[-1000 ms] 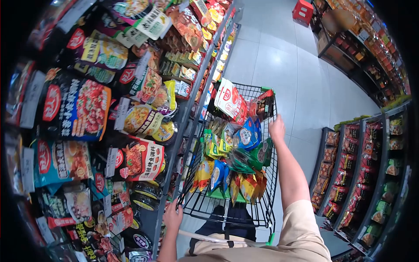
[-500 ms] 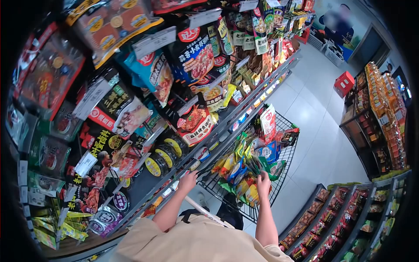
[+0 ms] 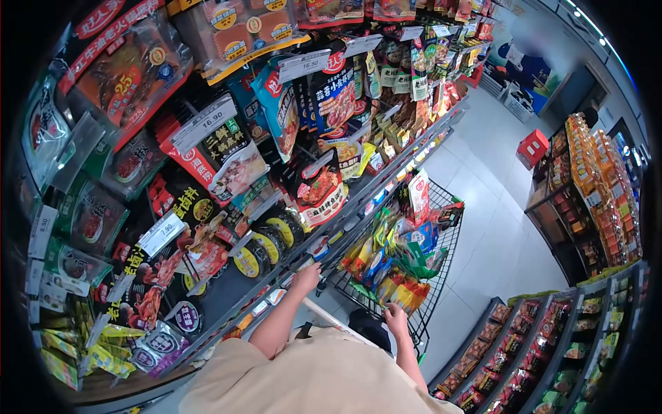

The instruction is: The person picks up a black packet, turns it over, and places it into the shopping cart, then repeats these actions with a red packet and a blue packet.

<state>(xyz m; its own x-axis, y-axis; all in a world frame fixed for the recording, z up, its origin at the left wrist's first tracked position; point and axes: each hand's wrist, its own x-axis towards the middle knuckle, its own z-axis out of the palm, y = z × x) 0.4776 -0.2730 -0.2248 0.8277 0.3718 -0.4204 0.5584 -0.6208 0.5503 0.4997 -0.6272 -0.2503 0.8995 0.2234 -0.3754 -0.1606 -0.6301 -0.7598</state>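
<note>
A wire shopping cart [image 3: 452, 238] stands ahead, filled with bagged goods, among them green packets [image 3: 414, 259], orange-yellow packets [image 3: 407, 291] and an upright white-and-red packet [image 3: 418, 195]. My left hand [image 3: 307, 277] is at the cart's near left corner, beside the shelf edge, its fingers curled on a dark part of the cart. Over the cart's near edge, just below the orange-yellow packets, is my right hand [image 3: 395, 319], its fingers bent; whether anything small is between them is unclear.
Shelves with hanging seasoning packets [image 3: 321, 186] and price tags [image 3: 161, 234] line the left. Tiered snack shelves [image 3: 483, 345] curve at the lower right. Farther back are a stacked display [image 3: 586, 186], a red box [image 3: 532, 148] and white baskets [image 3: 517, 102].
My right hand has drawn back from the green packets toward the cart's near edge. The green packets now lie flatter. My left hand has shifted slightly up and right, and the view has turned.
</note>
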